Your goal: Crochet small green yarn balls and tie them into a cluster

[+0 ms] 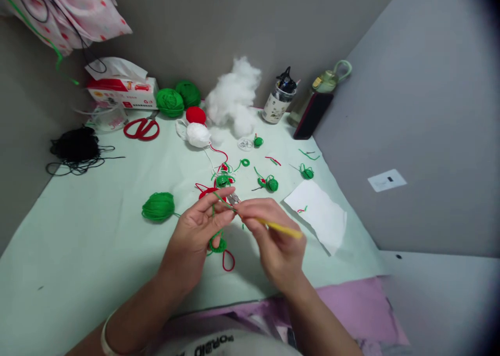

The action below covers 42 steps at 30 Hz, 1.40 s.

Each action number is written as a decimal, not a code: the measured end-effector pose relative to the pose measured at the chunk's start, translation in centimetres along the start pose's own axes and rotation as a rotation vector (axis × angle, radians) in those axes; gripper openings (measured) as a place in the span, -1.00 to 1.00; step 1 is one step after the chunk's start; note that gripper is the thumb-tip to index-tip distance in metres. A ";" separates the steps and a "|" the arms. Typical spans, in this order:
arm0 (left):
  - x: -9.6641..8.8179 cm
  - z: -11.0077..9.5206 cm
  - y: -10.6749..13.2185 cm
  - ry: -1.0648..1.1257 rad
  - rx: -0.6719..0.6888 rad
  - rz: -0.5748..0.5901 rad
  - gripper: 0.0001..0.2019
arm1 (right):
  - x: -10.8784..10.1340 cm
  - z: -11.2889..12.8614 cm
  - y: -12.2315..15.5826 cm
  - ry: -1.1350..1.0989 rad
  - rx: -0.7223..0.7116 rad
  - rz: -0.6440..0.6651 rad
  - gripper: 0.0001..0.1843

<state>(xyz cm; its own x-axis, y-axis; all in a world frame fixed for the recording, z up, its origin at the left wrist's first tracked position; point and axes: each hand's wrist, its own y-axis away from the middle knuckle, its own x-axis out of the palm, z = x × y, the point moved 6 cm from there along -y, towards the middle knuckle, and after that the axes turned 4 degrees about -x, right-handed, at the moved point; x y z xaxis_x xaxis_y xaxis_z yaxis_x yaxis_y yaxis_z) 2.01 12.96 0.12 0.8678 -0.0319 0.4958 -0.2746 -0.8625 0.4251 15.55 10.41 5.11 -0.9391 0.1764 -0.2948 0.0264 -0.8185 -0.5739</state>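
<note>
My right hand [275, 236] grips a crochet hook with a yellow handle [281, 228], its tip pointing left toward my other hand. Green yarn [222, 201] runs over the raised index finger of my left hand [197, 226], whose thumb and fingertips pinch the strand close to the hook's tip. A small green crocheted piece [219, 244] hangs below the left fingers, partly covered by them. Beneath it lies a red yarn loop [228, 261]. To the left, a green yarn ball [158, 207] trails a strand toward my left hand. Red yarn [207, 192] lies just beyond my fingers.
Small green crocheted pieces [272, 183] and yarn scraps lie beyond my hands. White paper [318, 215] is at right. Farther back are red-handled scissors [141, 129], black yarn [76, 145], white stuffing [232, 96], a pen cup [276, 106], a bottle [326, 80] and a dark phone-like slab [313, 115].
</note>
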 end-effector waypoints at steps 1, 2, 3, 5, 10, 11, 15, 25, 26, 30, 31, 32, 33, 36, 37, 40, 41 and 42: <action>0.0 0.0 0.0 0.028 -0.001 -0.002 -0.57 | 0.2 0.6 0.1 0.132 -0.086 0.043 -0.69; 0.0 0.2 -0.1 0.058 -0.019 0.012 -0.56 | 0.4 1.1 0.3 0.240 -0.161 0.074 -0.65; 0.1 0.3 -0.2 0.088 -0.052 0.041 -0.55 | 0.4 1.3 0.4 0.300 -0.212 0.084 -0.62; 0.4 0.7 -0.3 0.133 -0.132 0.108 -0.58 | -0.2 1.1 0.4 0.252 -0.198 0.042 -0.61; 0.2 0.4 -0.4 0.073 -0.079 0.064 -0.62 | -1.6 -1.5 0.2 -0.248 0.129 -0.147 -0.77; 0.1 0.2 -0.4 0.041 -0.017 0.029 -0.60 | -1.4 -1.7 0.2 -0.270 0.153 -0.139 -0.78; 0.2 0.3 -0.2 0.027 0.080 -0.012 -0.54 | -0.2 0.1 0.5 0.142 -0.088 -0.034 -0.69; -0.1 -0.4 -0.1 0.033 -0.012 0.055 -0.63 | -1.0 -2.4 0.2 -0.460 0.230 -0.141 -0.80; -0.1 -0.4 0.0 0.003 0.010 0.052 -0.61 | -0.7 -2.4 0.1 -0.473 0.240 -0.122 -0.81; 0.1 -0.2 0.1 -0.091 0.042 0.085 -0.60 | 0.1 -1.5 -0.2 -0.379 0.188 -0.070 -0.79; 0.1 -0.2 0.0 -0.101 0.049 0.086 -0.61 | 0.1 -1.2 -0.2 -0.333 0.165 -0.060 -0.77; 0.1 -0.2 0.0 -0.100 0.060 0.078 -0.63 | 0.1 -0.8 -0.2 -0.263 0.132 -0.048 -0.74; 0.0 -0.3 -0.1 -0.086 0.070 0.062 -0.64 | 0.1 -0.4 -0.1 -0.161 0.080 -0.034 -0.71; 0.1 -0.2 -0.4 0.029 0.043 0.043 -0.64 | 0.3 1.2 0.3 0.209 -0.148 0.042 -0.61; 0.2 0.0 -0.5 0.077 0.000 0.059 -0.62 | 0.4 1.4 0.5 0.282 -0.210 0.054 -0.59; 0.4 0.7 -0.7 0.169 -0.153 0.101 -0.61 | -0.6 0.8 0.4 0.192 -0.160 -0.022 -0.62; 0.3 0.7 -0.8 0.174 -0.172 0.095 -0.62 | -1.2 0.2 0.3 0.090 -0.078 -0.082 -0.66; 0.2 0.6 -0.8 0.169 -0.169 0.084 -0.62 | -1.6 -0.5 0.1 -0.023 0.007 -0.133 -0.72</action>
<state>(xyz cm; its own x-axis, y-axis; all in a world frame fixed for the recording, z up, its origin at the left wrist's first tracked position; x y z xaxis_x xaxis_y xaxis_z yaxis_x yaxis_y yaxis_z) 2.63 13.28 -0.61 0.7613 -0.0031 0.6484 -0.4206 -0.7634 0.4902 17.23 10.27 5.18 -0.9419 0.2713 -0.1982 -0.1016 -0.7924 -0.6015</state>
